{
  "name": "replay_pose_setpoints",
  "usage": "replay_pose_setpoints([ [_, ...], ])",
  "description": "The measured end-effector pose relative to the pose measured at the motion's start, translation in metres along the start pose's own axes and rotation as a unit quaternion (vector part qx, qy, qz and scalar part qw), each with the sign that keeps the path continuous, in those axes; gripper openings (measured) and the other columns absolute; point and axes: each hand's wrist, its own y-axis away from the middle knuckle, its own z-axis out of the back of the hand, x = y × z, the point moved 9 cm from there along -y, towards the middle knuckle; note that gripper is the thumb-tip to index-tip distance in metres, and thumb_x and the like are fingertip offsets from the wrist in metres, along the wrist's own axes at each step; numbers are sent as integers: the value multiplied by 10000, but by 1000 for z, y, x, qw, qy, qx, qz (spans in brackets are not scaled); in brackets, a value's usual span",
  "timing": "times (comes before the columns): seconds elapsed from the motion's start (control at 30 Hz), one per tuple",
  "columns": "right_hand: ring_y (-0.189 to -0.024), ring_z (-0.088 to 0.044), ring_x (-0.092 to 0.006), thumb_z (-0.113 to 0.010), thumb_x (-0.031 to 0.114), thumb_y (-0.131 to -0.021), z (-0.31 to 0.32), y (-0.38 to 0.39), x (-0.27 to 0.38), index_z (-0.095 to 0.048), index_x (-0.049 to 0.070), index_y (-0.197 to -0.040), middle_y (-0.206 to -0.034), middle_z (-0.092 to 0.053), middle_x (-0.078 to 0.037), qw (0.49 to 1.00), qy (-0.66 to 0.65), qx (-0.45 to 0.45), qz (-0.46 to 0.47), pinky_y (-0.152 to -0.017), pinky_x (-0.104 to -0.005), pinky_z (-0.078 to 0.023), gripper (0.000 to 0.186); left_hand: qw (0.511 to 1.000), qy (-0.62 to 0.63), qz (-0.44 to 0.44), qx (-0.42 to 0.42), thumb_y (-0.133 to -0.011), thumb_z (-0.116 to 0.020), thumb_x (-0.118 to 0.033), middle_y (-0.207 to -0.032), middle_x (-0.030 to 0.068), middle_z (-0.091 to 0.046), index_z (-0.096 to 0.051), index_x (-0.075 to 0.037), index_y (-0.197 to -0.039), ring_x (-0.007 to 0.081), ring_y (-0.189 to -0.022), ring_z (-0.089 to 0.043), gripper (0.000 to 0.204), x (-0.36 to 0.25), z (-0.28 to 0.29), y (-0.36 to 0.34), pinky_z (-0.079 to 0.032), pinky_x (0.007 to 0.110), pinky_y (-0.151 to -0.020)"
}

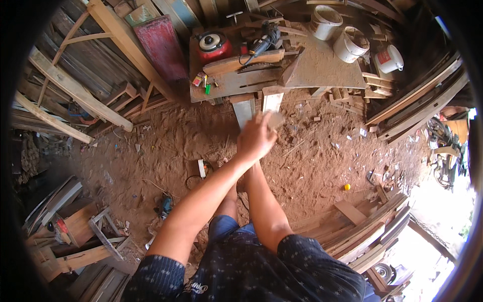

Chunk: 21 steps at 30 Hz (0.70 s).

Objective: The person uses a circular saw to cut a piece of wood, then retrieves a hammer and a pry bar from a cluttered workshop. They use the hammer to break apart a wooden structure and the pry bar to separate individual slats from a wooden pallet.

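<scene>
My left hand (256, 138) is closed, its fingers round a small, light-brown block-like piece (275, 120) that is blurred. My right forearm (262, 201) runs up beneath my left wrist. The right hand is mostly hidden behind the left, so its grip does not show. Just beyond my hands, a pale wooden board (273, 102) and a greyish board (243, 111) stick out from the low work table (236, 83).
On the table are a red round pot-like appliance (213, 46), a corded power tool (262, 43) and a toothed saw blade (259, 67). White buckets (350, 45) stand at the right. A white power strip (202, 168) and teal power tool (165, 206) lie on the sawdust-covered ground (312, 166).
</scene>
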Motion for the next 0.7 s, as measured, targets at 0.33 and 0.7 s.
replay_pose_setpoints([
  [0.33,-1013,-630,-302,-601,428,-977,-147,-131,-25,-614,120,-1227,-1221,-618,-87,984,60,-44,164,-800,-440,-611,397,934,-94,335,-80,-949,-662,-344,-1497,282,-380,-496,-62,-1408,442,-1417,-338,564,233,136,330,-328,514,-1144],
  [0.7,-1303,-511,-361,-406,475,-1056,-145,-138,0,-287,0,-1505,-1464,-483,-189,925,369,-19,94,-1065,-435,-470,664,540,241,783,-193,-987,-596,-309,-1276,148,-598,-583,-89,-1337,331,-1111,-615,413,282,97,723,-552,477,-874],
])
